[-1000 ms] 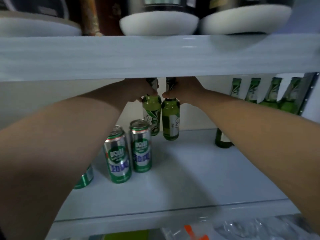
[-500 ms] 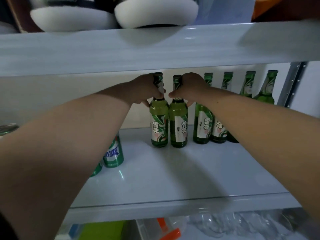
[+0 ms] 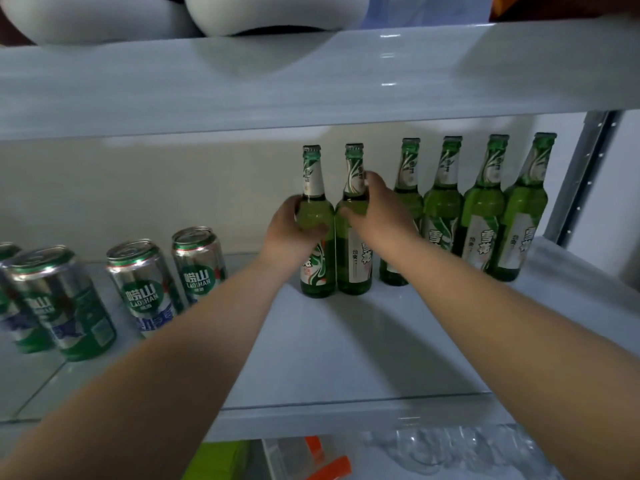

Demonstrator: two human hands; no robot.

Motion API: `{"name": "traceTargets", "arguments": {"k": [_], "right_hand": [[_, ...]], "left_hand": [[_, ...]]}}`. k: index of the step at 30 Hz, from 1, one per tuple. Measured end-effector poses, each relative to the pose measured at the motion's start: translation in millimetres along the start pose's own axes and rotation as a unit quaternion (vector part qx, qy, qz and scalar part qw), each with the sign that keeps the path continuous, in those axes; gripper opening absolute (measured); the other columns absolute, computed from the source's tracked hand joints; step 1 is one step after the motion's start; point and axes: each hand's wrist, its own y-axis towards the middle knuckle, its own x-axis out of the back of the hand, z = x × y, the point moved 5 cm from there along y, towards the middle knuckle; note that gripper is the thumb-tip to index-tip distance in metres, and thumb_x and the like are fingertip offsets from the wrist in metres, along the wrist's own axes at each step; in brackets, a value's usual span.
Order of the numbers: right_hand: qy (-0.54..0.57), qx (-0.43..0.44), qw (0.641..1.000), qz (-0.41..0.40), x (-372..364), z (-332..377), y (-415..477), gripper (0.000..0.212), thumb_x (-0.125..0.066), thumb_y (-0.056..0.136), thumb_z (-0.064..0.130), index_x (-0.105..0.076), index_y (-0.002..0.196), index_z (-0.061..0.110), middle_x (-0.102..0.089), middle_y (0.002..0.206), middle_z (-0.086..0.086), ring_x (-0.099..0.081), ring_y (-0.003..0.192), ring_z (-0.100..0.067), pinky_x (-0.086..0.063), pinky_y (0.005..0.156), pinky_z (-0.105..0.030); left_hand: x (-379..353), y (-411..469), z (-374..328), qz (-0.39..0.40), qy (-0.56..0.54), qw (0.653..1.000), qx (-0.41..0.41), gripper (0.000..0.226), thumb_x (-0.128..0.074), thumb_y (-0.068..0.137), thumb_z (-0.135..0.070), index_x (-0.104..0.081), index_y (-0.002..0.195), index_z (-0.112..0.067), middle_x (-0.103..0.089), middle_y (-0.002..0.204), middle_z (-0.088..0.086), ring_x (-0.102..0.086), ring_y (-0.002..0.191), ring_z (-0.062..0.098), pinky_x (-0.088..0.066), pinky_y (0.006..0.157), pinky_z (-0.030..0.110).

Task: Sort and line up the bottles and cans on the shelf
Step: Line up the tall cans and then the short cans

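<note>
Bottles first: left hand (image 3: 291, 230) is wrapped round the shoulder of left beer bottle (image 3: 311, 178), fingers curled over the front and covering the top of its label. Right hand (image 3: 377, 213) grips right beer bottle (image 3: 354, 174) at the base of the neck, thumb on the front, fingers round the back (fingertips hidden behind the glass). Both bottles are upright on lower shelf (image 3: 311, 341), touching side by side, mid-shelf near the back wall.

Just right of them is a row of four beer bottles (image 3: 485, 202), upright and packed close. The nearest is half hidden behind the right forearm.

Left side: Laoshan cans (image 3: 145, 289), upright, loosely spaced, well apart from the pair. At least four are visible; the far-left one is cut by the frame edge and blurred.

Upper shelf (image 3: 311, 74) blocks most of what sits on it. Only the undersides of white rounded objects (image 3: 270, 12) show, can't tell what they are.

Below the shelf edge: green block (image 3: 218, 459), orange pieces (image 3: 329, 469), crinkled clear plastic (image 3: 450, 448), all cropped and blurry.
</note>
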Motion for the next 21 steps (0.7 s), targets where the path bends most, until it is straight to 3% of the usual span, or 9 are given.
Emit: {"name": "traceTargets", "arguments": {"k": [3,6,9,13,17,21], "right_hand": [[-0.021,0.033,0.999,0.001,-20,-19,-31,0.082,-0.068,0.088,0.023,-0.018,0.153,0.024,-0.039,0.148,-0.007,-0.049,0.127,-0.024,-0.049,0.099,-0.042],[-0.037,0.055,0.997,-0.038,-33,-37,-57,0.088,-0.063,0.091,0.015,-0.006,0.156,0.026,-0.039,0.139,-0.016,-0.056,0.112,-0.03,-0.054,0.088,-0.045],[-0.03,0.057,0.995,-0.076,-40,-54,-66,0.08,-0.066,0.089,0.019,-0.02,0.154,0.018,-0.048,0.128,-0.019,-0.057,0.108,-0.034,-0.055,0.085,-0.046],[-0.006,0.033,0.996,-0.079,-39,-69,-66,0.066,-0.072,0.086,0.024,-0.039,0.143,0.016,-0.053,0.122,-0.012,-0.057,0.109,-0.027,-0.053,0.088,-0.041],[-0.028,0.047,0.994,-0.094,-36,-73,-65,0.059,-0.074,0.084,0.026,-0.047,0.135,0.012,-0.057,0.113,-0.009,-0.059,0.099,-0.024,-0.054,0.079,-0.04],[-0.053,0.054,0.991,-0.109,-37,-73,-65,0.056,-0.074,0.083,0.024,-0.049,0.13,0.009,-0.059,0.109,-0.011,-0.06,0.094,-0.026,-0.055,0.072,-0.04]], "left_hand": [[-16,-20,39,0.011,-0.069,0.996,0.054,0.05,-0.074,0.08,-0.019,-0.044,0.114,-0.039,-0.063,0.101,-0.017,-0.065,0.093,0.007,-0.055,0.079,0.027],[-27,-26,64,0.032,-0.037,0.997,0.056,0.052,-0.074,0.078,-0.012,-0.046,0.118,-0.031,-0.066,0.108,-0.006,-0.065,0.102,0.013,-0.054,0.085,0.028],[-29,-22,73,0.025,0.014,0.999,0.028,0.052,-0.07,0.079,-0.012,-0.044,0.122,-0.03,-0.064,0.113,-0.003,-0.064,0.101,0.012,-0.053,0.08,0.023],[-34,-18,83,0.019,0.025,0.999,0.019,0.063,-0.067,0.077,-0.021,-0.042,0.133,-0.035,-0.057,0.122,0.003,-0.064,0.103,0.014,-0.057,0.09,0.04],[-38,-19,88,-0.009,0.031,0.999,0.019,0.072,-0.069,0.087,-0.019,-0.032,0.146,-0.037,-0.044,0.123,-0.001,-0.053,0.09,-0.007,-0.05,0.09,0.027],[-42,-16,96,0.006,0.015,1.0,0.011,0.084,-0.072,0.083,-0.018,-0.025,0.149,-0.042,-0.046,0.129,-0.003,-0.055,0.103,-0.003,-0.051,0.095,0.031]]}}
